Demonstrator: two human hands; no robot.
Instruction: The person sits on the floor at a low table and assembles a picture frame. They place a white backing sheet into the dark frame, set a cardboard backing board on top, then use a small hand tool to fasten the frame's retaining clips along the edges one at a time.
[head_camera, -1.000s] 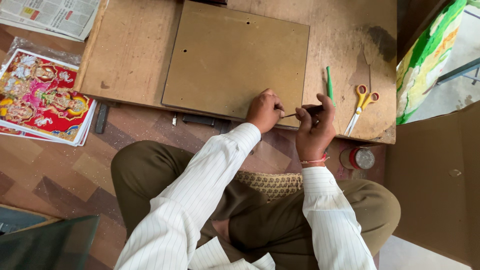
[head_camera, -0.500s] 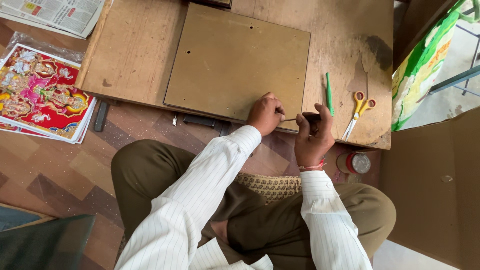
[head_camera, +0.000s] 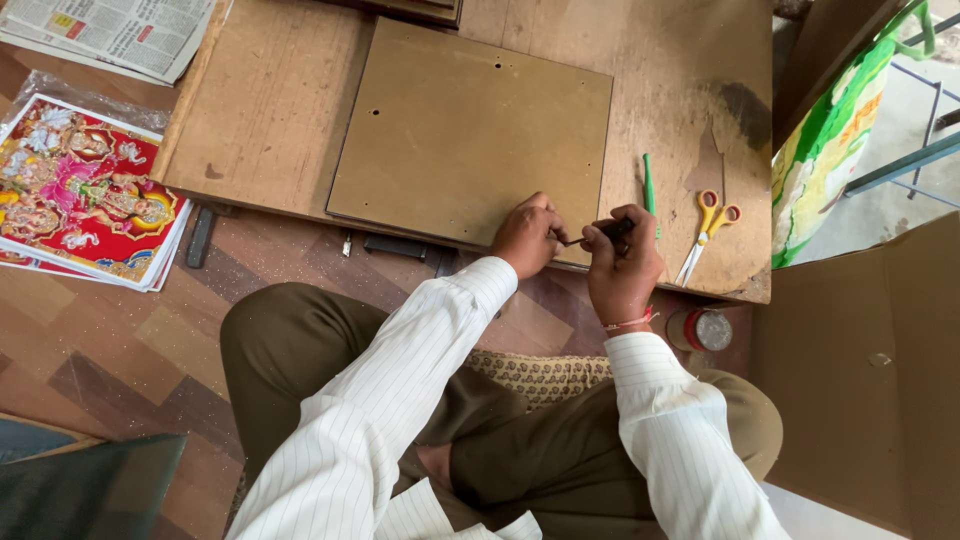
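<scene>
**Both hands closed on a thin tool at the near edge of a brown board**

The right hand (head_camera: 622, 262) is curled shut around a dark, slender tool (head_camera: 600, 235), its fingers wrapped over the handle end. The left hand (head_camera: 527, 235) is also closed, fingertips pinched at the tool's thin tip; what sits at that tip is too small to tell. Both hands rest at the near right corner of one square hardboard panel (head_camera: 470, 130), which lies flat on a low wooden table (head_camera: 270, 110). The tool is held just over the panel's near edge.

Against the frame half a second earlier, the hands sit in the same spot on the panel's edge and the grip looks unchanged; the right thumb has settled lower over the handle.

Just right of the hands lie one green pencil (head_camera: 648, 183), and beside it one pair of scissors (head_camera: 705, 232) with yellow handles, blades pointing toward the person. Below the table edge, beside the right wrist, stands one small round container (head_camera: 702, 329) with a red band.

To the far left, on the floor, lies a stack of glossy red pictures (head_camera: 80, 195) in clear wrapping, rectangular, with gilt figures. Above it, one folded newspaper (head_camera: 110, 30). At the right edge hangs a green and yellow printed bag (head_camera: 825, 150), and below it a brown cardboard sheet (head_camera: 870, 370).
</scene>
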